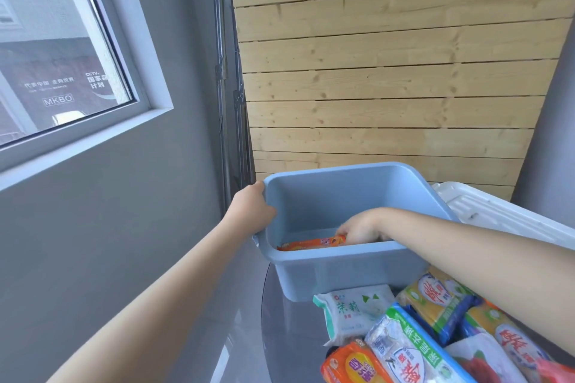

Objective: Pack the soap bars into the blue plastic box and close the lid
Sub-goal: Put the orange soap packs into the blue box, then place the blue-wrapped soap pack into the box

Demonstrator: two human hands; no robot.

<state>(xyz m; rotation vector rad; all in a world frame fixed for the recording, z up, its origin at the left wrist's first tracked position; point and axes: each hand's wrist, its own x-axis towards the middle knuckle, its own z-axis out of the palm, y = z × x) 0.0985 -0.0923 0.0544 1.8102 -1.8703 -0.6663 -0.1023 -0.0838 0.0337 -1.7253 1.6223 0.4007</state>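
The blue plastic box [348,270] stands open on a dark round table. My left hand [252,208] grips its left rim. My right hand [361,227] reaches down inside the box and holds the end of an orange wrapped soap bar [311,243] lying on the bottom. The front wall hides most of that bar and my right fingertips. Several more wrapped soap bars lie in a pile in front of the box: a white and green one [351,311], an orange one [354,365], a blue and green one [410,351] and yellow ones [438,298]. The white lid [497,211] lies behind the box to the right.
The dark glossy table [292,336] ends in a curved edge at the left, with grey floor [236,320] below. A grey wall with a window [62,50] stands to the left. A wooden slat wall [389,71] rises right behind the box.
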